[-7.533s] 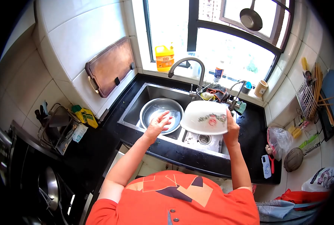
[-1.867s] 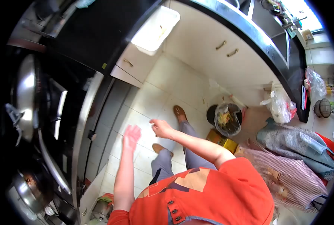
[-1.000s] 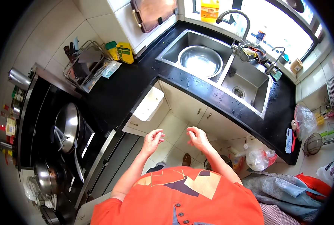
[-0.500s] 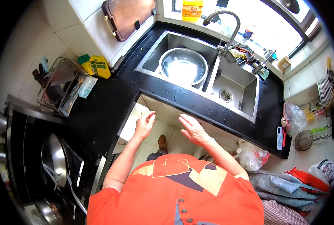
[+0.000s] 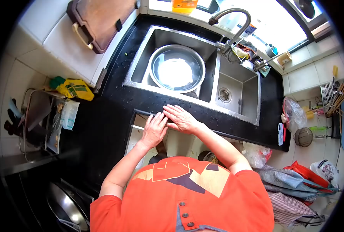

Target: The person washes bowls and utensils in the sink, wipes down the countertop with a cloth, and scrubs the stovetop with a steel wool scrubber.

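Observation:
My left hand [image 5: 153,130] and my right hand [image 5: 182,120] come together at the front edge of the black countertop [image 5: 98,127]. Their fingers are stretched out, and the fingertips meet or overlap. Neither hand holds anything that I can see. Whether they press on the counter edge or hover over it, I cannot tell. Just beyond them is the steel double sink [image 5: 208,103]. A round metal basin [image 5: 152,73] with a bright reflection in it sits in the left bowl.
A curved faucet [image 5: 244,23] rises behind the sink. At left stand a cutting board [image 5: 98,23], a yellow packet [image 5: 78,89] and a wire rack [image 5: 29,127] with knives. A pan [image 5: 67,205] is at lower left. At right are a phone [image 5: 281,133], plastic bags [image 5: 294,114] and a strainer [image 5: 303,137].
My hands were apart; now they have drawn together and forward to the counter edge. The view has shifted, with the sink and basin appearing nearer and further left.

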The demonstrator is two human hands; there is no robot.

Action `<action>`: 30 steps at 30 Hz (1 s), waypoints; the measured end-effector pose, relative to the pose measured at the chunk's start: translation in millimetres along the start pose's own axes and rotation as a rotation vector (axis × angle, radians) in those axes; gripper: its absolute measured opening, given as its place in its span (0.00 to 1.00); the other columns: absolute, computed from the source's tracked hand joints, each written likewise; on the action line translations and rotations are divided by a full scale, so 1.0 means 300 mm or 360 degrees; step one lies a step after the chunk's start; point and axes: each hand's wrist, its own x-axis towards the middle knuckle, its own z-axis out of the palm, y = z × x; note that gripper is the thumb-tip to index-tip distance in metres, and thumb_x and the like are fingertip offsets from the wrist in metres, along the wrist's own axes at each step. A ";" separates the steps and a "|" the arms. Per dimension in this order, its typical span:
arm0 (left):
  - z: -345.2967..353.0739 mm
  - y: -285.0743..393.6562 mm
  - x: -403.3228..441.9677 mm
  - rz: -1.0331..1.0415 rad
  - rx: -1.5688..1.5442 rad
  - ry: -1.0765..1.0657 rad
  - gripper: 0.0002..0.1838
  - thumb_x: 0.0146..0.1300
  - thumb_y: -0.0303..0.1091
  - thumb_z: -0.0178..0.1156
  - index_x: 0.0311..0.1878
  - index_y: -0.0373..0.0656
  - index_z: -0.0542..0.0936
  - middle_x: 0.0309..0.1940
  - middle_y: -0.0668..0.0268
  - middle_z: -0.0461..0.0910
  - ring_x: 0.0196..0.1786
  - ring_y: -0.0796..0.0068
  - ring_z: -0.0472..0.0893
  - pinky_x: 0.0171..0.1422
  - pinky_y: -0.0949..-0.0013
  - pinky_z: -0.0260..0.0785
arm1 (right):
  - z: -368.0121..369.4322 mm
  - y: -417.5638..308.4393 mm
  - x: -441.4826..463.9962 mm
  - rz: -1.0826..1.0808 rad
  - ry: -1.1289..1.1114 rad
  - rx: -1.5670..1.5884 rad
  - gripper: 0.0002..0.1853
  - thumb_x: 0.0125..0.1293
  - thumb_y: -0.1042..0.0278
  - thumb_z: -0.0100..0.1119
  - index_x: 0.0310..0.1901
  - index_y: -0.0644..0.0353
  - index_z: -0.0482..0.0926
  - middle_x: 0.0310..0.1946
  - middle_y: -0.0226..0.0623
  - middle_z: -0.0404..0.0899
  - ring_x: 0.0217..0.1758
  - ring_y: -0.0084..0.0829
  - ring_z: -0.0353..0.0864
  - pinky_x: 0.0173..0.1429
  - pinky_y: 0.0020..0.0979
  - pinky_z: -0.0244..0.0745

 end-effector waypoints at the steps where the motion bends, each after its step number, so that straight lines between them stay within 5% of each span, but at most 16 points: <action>1: 0.008 -0.012 0.004 0.0019 -0.0006 -0.0011 0.29 0.64 0.39 0.59 0.67 0.41 0.68 0.69 0.57 0.65 0.72 0.61 0.63 0.75 0.48 0.51 | -0.006 0.031 -0.011 0.0021 0.0005 -0.0004 0.27 0.69 0.52 0.53 0.61 0.64 0.71 0.67 0.49 0.64 0.70 0.47 0.62 0.71 0.46 0.59; 3: -0.011 -0.015 0.021 0.0105 0.0181 -0.0123 0.31 0.64 0.42 0.59 0.68 0.41 0.67 0.71 0.59 0.62 0.74 0.63 0.59 0.77 0.48 0.46 | -0.104 0.119 -0.008 0.0530 -0.0155 -0.0348 0.27 0.69 0.52 0.53 0.61 0.64 0.71 0.66 0.49 0.65 0.69 0.48 0.64 0.70 0.46 0.61; 5: -0.021 -0.018 0.043 0.0112 0.0190 -0.0192 0.33 0.65 0.47 0.58 0.69 0.39 0.65 0.72 0.59 0.60 0.76 0.63 0.57 0.78 0.47 0.42 | -0.049 0.261 -0.091 0.0953 0.0228 -0.0370 0.24 0.67 0.54 0.55 0.59 0.62 0.73 0.65 0.51 0.66 0.67 0.50 0.65 0.69 0.46 0.61; 11: 0.004 0.016 0.164 0.0077 0.0306 -0.0205 0.36 0.64 0.53 0.58 0.69 0.39 0.66 0.72 0.56 0.60 0.75 0.61 0.59 0.78 0.47 0.42 | -0.118 0.036 -0.303 0.0614 0.0127 -0.0015 0.25 0.65 0.58 0.60 0.60 0.60 0.73 0.66 0.54 0.63 0.69 0.51 0.63 0.71 0.46 0.60; 17: 0.018 0.091 0.236 -0.0107 0.0136 -0.0091 0.34 0.65 0.48 0.59 0.68 0.38 0.66 0.70 0.53 0.63 0.73 0.55 0.61 0.76 0.44 0.44 | -0.199 0.077 -0.486 0.0940 0.0501 0.0269 0.23 0.67 0.62 0.58 0.61 0.62 0.72 0.64 0.54 0.66 0.65 0.51 0.67 0.69 0.43 0.64; 30: 0.137 0.268 0.454 -0.0012 0.0214 -0.0256 0.35 0.64 0.47 0.61 0.70 0.42 0.65 0.72 0.49 0.58 0.75 0.50 0.55 0.76 0.48 0.48 | -0.335 0.227 -0.598 0.0879 0.0736 0.0487 0.14 0.63 0.71 0.58 0.50 0.64 0.77 0.54 0.50 0.74 0.55 0.49 0.77 0.59 0.40 0.74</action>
